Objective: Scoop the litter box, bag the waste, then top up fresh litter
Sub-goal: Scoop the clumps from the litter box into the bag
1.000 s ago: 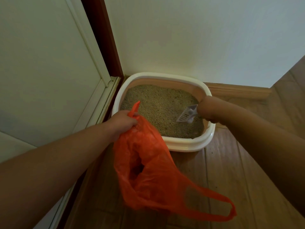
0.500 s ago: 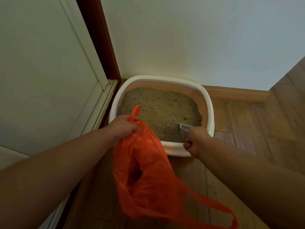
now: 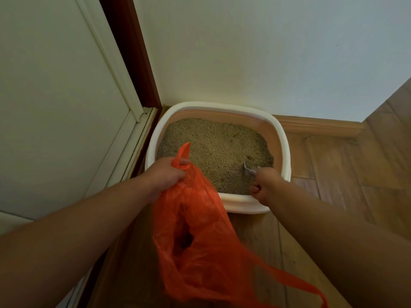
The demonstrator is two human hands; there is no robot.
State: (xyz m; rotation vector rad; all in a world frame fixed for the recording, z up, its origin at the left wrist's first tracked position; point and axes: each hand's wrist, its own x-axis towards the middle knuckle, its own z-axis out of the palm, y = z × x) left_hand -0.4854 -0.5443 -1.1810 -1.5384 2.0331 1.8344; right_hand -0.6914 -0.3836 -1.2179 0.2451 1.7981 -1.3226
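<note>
Litter box [image 3: 287, 152] sits on the wood floor [image 3: 333, 174] in the corner, full of litter. Left hand [image 3: 165, 174] grips an orange bag [image 3: 200, 230] by one handle (mouth hanging open), right hand [image 3: 264, 185] fisted round the scoop [image 3: 248, 171], whose head is dug into the litter.

Left hand [image 3: 165, 174] grips an orange plastic bag [image 3: 200, 236] by its handle; right hand [image 3: 264, 185] holds a white plastic scoop [image 3: 249, 171] dug into the white litter box's [image 3: 283, 138] grainy tan litter [image 3: 213, 147].

An orange plastic bag [image 3: 206, 230] hangs before a white-rimmed, peach-walled litter box [image 3: 285, 152] of tan speckled litter [image 3: 213, 147], a pale grey scoop [image 3: 249, 171], brown wood-grain floor [image 3: 347, 174].
</note>
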